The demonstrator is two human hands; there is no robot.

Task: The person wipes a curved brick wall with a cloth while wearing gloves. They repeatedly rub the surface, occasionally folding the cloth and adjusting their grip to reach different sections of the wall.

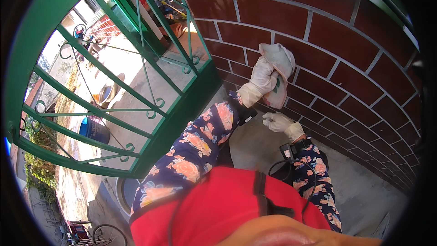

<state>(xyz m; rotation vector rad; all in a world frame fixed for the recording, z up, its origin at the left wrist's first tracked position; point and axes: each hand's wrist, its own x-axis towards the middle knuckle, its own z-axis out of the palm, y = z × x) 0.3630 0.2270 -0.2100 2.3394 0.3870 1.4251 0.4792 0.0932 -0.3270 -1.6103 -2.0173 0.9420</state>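
My left hand (261, 80), in a whitish glove, grips a pale folded cloth (281, 61) against the dark red tiled wall (327, 65); part of the cloth hangs down below the fingers. My right hand (278, 122), gloved too, hovers lower down close to the wall, fingers loosely bent and nothing in it. Both arms wear dark blue floral sleeves, with a black device strapped at each wrist.
A green metal gate (177, 109) with curled bars stands at my left. Beyond its bars are a blue bucket (94, 130) and a metal basin (112, 90). Another basin (126, 191) sits below the gate; a wheelchair or cycle (109, 235) is at lower left.
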